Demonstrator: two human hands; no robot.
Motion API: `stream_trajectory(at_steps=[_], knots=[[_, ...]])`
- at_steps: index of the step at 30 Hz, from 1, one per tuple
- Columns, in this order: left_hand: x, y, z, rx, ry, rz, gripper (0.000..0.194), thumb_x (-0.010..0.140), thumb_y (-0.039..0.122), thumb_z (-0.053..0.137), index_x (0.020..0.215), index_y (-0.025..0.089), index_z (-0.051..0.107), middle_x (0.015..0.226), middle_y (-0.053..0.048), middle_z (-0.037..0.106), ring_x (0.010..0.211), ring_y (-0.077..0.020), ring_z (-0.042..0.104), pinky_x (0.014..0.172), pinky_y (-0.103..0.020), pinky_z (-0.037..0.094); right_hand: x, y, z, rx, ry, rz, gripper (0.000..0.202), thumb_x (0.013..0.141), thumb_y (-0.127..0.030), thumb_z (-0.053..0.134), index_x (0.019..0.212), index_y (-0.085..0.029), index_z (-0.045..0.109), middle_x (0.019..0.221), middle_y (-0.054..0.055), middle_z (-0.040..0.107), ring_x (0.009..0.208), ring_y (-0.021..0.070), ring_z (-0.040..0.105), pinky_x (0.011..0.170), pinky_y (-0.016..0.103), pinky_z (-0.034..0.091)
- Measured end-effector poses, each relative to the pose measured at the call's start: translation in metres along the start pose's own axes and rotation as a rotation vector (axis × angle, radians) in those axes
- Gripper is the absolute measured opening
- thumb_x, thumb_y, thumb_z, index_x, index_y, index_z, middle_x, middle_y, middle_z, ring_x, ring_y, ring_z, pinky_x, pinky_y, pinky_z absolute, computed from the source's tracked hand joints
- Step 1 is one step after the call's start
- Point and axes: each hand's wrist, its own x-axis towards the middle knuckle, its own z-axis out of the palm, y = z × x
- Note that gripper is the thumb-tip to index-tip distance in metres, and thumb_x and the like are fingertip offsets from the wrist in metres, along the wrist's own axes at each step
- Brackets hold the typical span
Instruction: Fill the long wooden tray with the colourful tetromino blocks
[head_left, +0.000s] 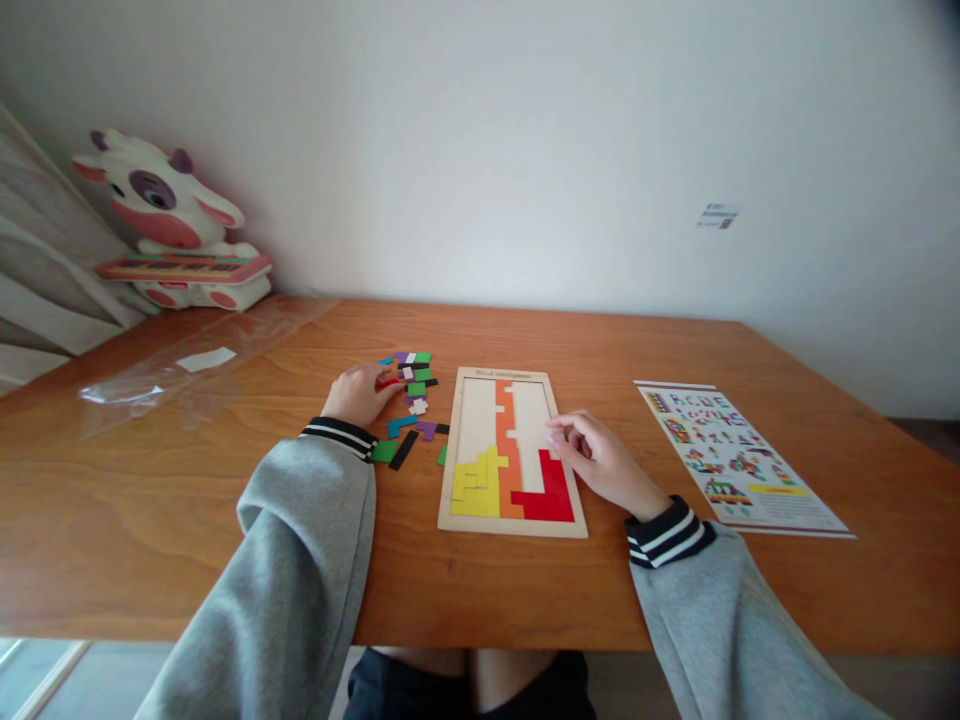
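A wooden puzzle tray lies on the table in front of me. Yellow pieces fill its lower left, an orange column runs up the middle, and red pieces sit at the lower right. The tray's upper left and upper right show bare wood. My left hand is over the loose pieces left of the tray, its fingertips closed on a small red puzzle piece. My right hand hovers by the tray's right edge, fingers loosely bent and apart, with nothing visible in them.
Loose green, black, purple, white and blue pieces are strewn left of the tray. A printed pattern sheet lies to the right. Clear plastic wrapping and a cow-shaped toy keyboard are at the left. A wall closes off the back.
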Motion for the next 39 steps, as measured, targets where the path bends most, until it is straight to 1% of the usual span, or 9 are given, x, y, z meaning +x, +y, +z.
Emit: stream_trajectory(at_steps=[5, 10, 16, 18, 22, 28, 31, 35, 39], knots=[[0.001, -0.002, -0.004, -0.147, -0.082, -0.075, 0.044, 0.078, 0.052, 0.065, 0.107, 0.019, 0.072, 0.100, -0.008, 0.075, 0.095, -0.0261, 0.070, 0.084, -0.032, 0.053, -0.001, 0.003, 0.000, 0.008, -0.005, -0.012, 0.028, 0.096, -0.044, 0.051, 0.107, -0.020, 0.061, 0.094, 0.006, 0.062, 0.072, 0.0155, 0.056, 0.068, 0.032, 0.049], [0.003, -0.011, -0.008, -0.339, -0.161, -0.130, 0.038, 0.066, 0.048, 0.074, 0.094, 0.022, 0.074, 0.090, -0.001, 0.077, 0.084, -0.0209, 0.071, 0.079, -0.027, 0.054, 0.000, 0.003, 0.000, 0.002, 0.007, -0.024, 0.027, 0.096, -0.043, 0.052, 0.106, -0.021, 0.062, 0.094, 0.006, 0.061, 0.073, 0.0160, 0.057, 0.067, 0.032, 0.049], [0.004, -0.015, -0.008, -0.454, -0.257, -0.180, 0.043, 0.059, 0.045, 0.076, 0.094, 0.020, 0.074, 0.082, -0.002, 0.076, 0.085, -0.0224, 0.071, 0.074, -0.027, 0.054, 0.000, 0.004, 0.000, 0.013, 0.004, -0.020, 0.025, 0.096, -0.041, 0.053, 0.106, -0.020, 0.062, 0.093, 0.006, 0.060, 0.072, 0.0158, 0.056, 0.067, 0.032, 0.048], [0.004, -0.012, -0.010, -0.464, -0.252, -0.195, 0.043, 0.059, 0.042, 0.077, 0.096, 0.020, 0.074, 0.084, -0.003, 0.076, 0.085, -0.0225, 0.071, 0.075, -0.028, 0.054, 0.000, 0.004, 0.000, 0.009, 0.006, -0.015, 0.025, 0.096, -0.040, 0.053, 0.106, -0.020, 0.062, 0.093, 0.006, 0.060, 0.072, 0.0159, 0.056, 0.067, 0.032, 0.048], [0.003, -0.005, -0.014, -0.415, -0.145, -0.231, 0.038, 0.054, 0.038, 0.082, 0.087, 0.022, 0.075, 0.093, -0.003, 0.077, 0.093, -0.0248, 0.070, 0.082, -0.029, 0.053, 0.000, 0.004, 0.000, 0.001, 0.004, -0.014, 0.024, 0.096, -0.041, 0.053, 0.105, -0.020, 0.062, 0.092, 0.006, 0.060, 0.072, 0.0161, 0.056, 0.066, 0.032, 0.048], [0.000, -0.002, -0.017, -0.573, -0.196, -0.271, 0.035, 0.053, 0.037, 0.082, 0.083, 0.021, 0.075, 0.078, -0.002, 0.077, 0.083, -0.0232, 0.072, 0.074, -0.027, 0.054, 0.001, 0.004, 0.000, 0.007, 0.004, -0.012, 0.026, 0.096, -0.042, 0.052, 0.105, -0.021, 0.062, 0.091, 0.006, 0.061, 0.072, 0.0162, 0.056, 0.066, 0.032, 0.048], [-0.005, 0.009, -0.027, -0.660, -0.161, -0.229, 0.034, 0.055, 0.042, 0.082, 0.081, 0.021, 0.077, 0.077, -0.002, 0.076, 0.081, -0.0224, 0.072, 0.074, -0.027, 0.054, 0.001, 0.003, 0.000, 0.017, 0.000, -0.006, 0.027, 0.095, -0.043, 0.052, 0.105, -0.020, 0.062, 0.091, 0.005, 0.061, 0.073, 0.0161, 0.057, 0.066, 0.032, 0.048], [-0.013, 0.039, -0.038, -0.924, -0.107, -0.154, 0.046, 0.061, 0.053, 0.080, 0.091, 0.017, 0.078, 0.087, -0.006, 0.077, 0.083, -0.0216, 0.071, 0.076, -0.029, 0.055, 0.002, -0.001, 0.000, 0.040, 0.026, 0.017, 0.027, 0.095, -0.044, 0.052, 0.104, -0.020, 0.063, 0.088, 0.005, 0.063, 0.069, 0.0154, 0.057, 0.063, 0.030, 0.047], [-0.022, 0.075, -0.028, -1.215, -0.209, -0.099, 0.066, 0.058, 0.057, 0.083, 0.105, 0.012, 0.072, 0.089, -0.009, 0.075, 0.079, -0.0211, 0.071, 0.073, -0.034, 0.059, 0.002, -0.005, -0.001, 0.067, 0.081, 0.040, 0.028, 0.094, -0.045, 0.054, 0.100, -0.020, 0.064, 0.085, 0.004, 0.064, 0.067, 0.0152, 0.056, 0.059, 0.029, 0.046]])
